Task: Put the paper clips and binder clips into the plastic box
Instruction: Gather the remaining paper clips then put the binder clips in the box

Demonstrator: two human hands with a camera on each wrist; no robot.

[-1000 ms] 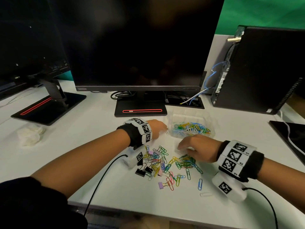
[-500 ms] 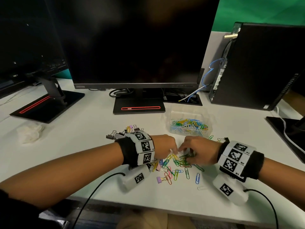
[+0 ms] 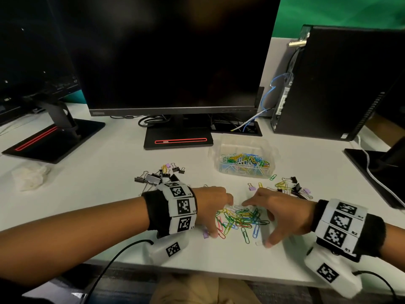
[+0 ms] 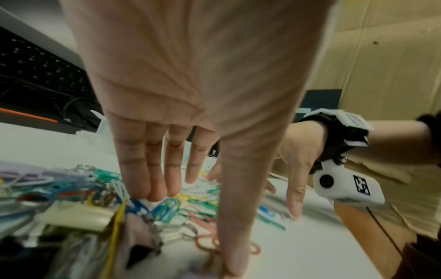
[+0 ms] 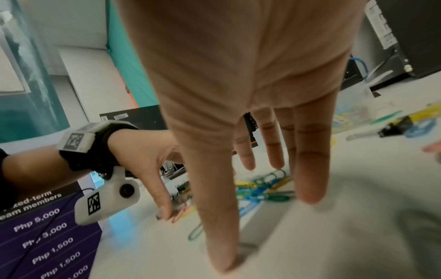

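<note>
A heap of coloured paper clips (image 3: 240, 219) lies on the white desk between my two hands. My left hand (image 3: 213, 207) stands at the heap's left side, fingers straight, fingertips on the desk and clips (image 4: 164, 203). My right hand (image 3: 278, 212) stands at the right side, fingers spread and straight, thumb tip on the desk; in the right wrist view the clips (image 5: 264, 186) lie under its fingers. The clear plastic box (image 3: 244, 159) behind holds many paper clips. Binder clips (image 3: 158, 175) lie behind my left wrist, and more binder clips (image 3: 293, 187) behind the right hand.
A black monitor (image 3: 173, 53) on its stand (image 3: 178, 138) rises behind the box. A computer tower (image 3: 339, 82) stands at the back right, a second monitor base (image 3: 54, 139) at the left. A crumpled white tissue (image 3: 30, 176) lies at the far left.
The left hand came back from near the box to the heap. Both hands have opened and spread on either side of the paper clips, and binder clips now lie in groups behind each hand.
</note>
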